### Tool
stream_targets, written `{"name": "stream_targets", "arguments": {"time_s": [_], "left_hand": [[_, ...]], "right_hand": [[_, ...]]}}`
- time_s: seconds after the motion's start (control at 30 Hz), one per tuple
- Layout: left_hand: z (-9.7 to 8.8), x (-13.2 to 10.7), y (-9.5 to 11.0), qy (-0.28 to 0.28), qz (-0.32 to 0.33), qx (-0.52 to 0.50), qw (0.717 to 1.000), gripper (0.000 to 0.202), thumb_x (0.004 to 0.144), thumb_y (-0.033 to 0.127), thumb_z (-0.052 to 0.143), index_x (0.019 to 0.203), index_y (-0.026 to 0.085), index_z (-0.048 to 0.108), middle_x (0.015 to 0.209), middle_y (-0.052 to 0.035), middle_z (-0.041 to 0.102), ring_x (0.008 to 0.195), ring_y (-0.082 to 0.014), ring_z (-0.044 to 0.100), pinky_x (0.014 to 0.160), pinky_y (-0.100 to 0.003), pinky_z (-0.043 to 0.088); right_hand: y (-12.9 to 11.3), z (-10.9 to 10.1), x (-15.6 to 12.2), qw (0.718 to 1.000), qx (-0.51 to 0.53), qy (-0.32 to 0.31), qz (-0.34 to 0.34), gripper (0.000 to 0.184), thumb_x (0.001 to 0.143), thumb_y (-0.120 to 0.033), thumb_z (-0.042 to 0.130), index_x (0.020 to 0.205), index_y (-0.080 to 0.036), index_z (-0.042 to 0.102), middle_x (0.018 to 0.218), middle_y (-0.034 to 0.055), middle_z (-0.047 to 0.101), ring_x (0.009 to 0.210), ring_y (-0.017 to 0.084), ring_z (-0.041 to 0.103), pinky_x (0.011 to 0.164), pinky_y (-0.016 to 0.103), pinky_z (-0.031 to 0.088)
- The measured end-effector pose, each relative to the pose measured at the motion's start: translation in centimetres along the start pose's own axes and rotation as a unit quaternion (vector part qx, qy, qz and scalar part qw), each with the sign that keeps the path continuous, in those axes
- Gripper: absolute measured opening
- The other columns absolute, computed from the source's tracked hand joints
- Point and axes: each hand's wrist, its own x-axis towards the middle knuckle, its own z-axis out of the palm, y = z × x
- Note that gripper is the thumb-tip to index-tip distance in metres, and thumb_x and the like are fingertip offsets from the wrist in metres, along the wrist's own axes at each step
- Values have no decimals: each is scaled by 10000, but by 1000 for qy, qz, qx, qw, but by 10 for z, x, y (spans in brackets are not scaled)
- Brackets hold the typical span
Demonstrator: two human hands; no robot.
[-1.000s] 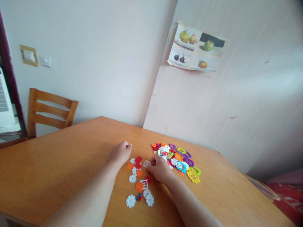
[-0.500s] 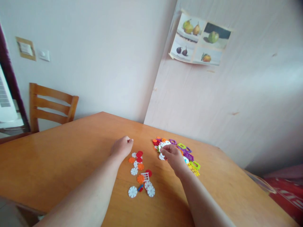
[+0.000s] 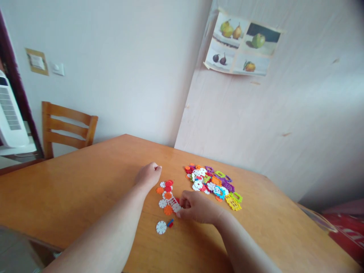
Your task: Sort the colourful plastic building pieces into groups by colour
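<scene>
My left hand (image 3: 149, 175) rests on the wooden table (image 3: 71, 189) as a loose fist, just left of a small group of red, orange and white plastic discs (image 3: 165, 191). Lower in that group, my right hand (image 3: 196, 207) lies with its fingertips pinched on a white plastic piece (image 3: 177, 208), next to a white grid piece (image 3: 172, 202). Nearer to me, a single white disc (image 3: 161, 227) and a small blue and red piece (image 3: 170, 223) lie apart. A pile of mixed coloured pieces (image 3: 216, 185) sits beyond my right hand.
A wooden chair (image 3: 68, 129) stands at the table's far left side. Behind it is a white appliance (image 3: 10, 113). The table's far corner meets two walls, one with a fruit poster (image 3: 241, 45). A red fabric thing (image 3: 347, 231) lies beyond the right edge.
My right hand has come back from the coloured pile to the small group of discs, nearer to me. Two white discs that lay there are now under it. My left hand has hardly moved.
</scene>
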Motion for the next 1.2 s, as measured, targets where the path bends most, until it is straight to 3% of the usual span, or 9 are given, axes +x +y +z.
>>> {"name": "stream_targets", "arguments": {"time_s": [0.17, 0.3, 0.43, 0.53, 0.6, 0.7, 0.8, 1.03, 1.2], "left_hand": [[-3, -1, 1, -10, -4, 0, 1000, 379, 881, 525, 391, 807, 250, 641, 896, -55, 718, 782, -204, 622, 600, -269, 351], [-1, 0, 0, -6, 0, -1, 1000, 385, 877, 532, 392, 796, 248, 639, 877, -50, 716, 762, -201, 617, 583, -271, 337], [1, 1, -1, 5, 7, -5, 1000, 373, 873, 531, 394, 778, 252, 622, 866, -41, 710, 745, -196, 609, 561, -271, 309], [1, 0, 0, 7, 7, -6, 1000, 366, 869, 527, 398, 767, 252, 618, 862, -40, 706, 736, -196, 605, 555, -278, 301], [0, 0, 1, 5, 1, -6, 1000, 361, 867, 524, 402, 768, 253, 620, 865, -42, 705, 732, -198, 602, 555, -283, 301], [-2, -2, 2, 3, -1, -9, 1000, 356, 866, 521, 405, 768, 252, 617, 867, -38, 706, 723, -196, 600, 551, -284, 296], [-2, -2, 2, 4, 3, -8, 1000, 369, 870, 529, 400, 764, 248, 616, 855, -37, 706, 715, -192, 600, 549, -281, 293], [1, 1, -2, 4, 6, -4, 1000, 383, 876, 536, 402, 769, 245, 627, 861, -41, 712, 731, -193, 612, 560, -278, 310], [1, 2, -2, 5, 6, -4, 1000, 382, 871, 538, 403, 768, 245, 626, 855, -42, 710, 730, -193, 609, 557, -277, 303]], "right_hand": [[7, 9, 13, 998, 39, 51, 8, 119, 707, -265, 671, 761, -193, 592, 665, -39, 592, 573, 89, 473, 499, 193, 295], [17, 1, 18, 981, 181, 63, 29, 178, 751, -342, 648, 736, -189, 559, 596, -42, 565, 513, 89, 482, 469, 194, 325], [32, -15, 25, 917, 303, 251, 70, 302, 761, -470, 638, 785, -193, 520, 620, -28, 580, 526, 109, 543, 466, 202, 378], [40, -19, 28, 868, 317, 370, 100, 373, 745, -517, 643, 888, -196, 516, 653, -25, 582, 572, 135, 579, 488, 222, 415], [39, -16, 28, 892, 265, 356, 85, 342, 753, -492, 645, 879, -192, 540, 632, -35, 559, 571, 127, 553, 510, 227, 409], [27, -2, 24, 959, 148, 242, 28, 227, 778, -406, 633, 799, -184, 587, 630, -33, 547, 582, 106, 500, 527, 217, 364], [12, 11, 21, 986, 59, 152, -20, 182, 766, -362, 654, 825, -194, 620, 693, -27, 579, 609, 99, 489, 534, 209, 334], [3, 22, 21, 989, -45, 136, -38, 115, 797, -314, 606, 779, -202, 628, 755, -7, 622, 641, 101, 499, 559, 213, 314], [9, 16, 25, 980, -18, 196, -34, 191, 845, -286, 524, 699, -189, 599, 708, -4, 632, 645, 108, 524, 576, 216, 316]]}}
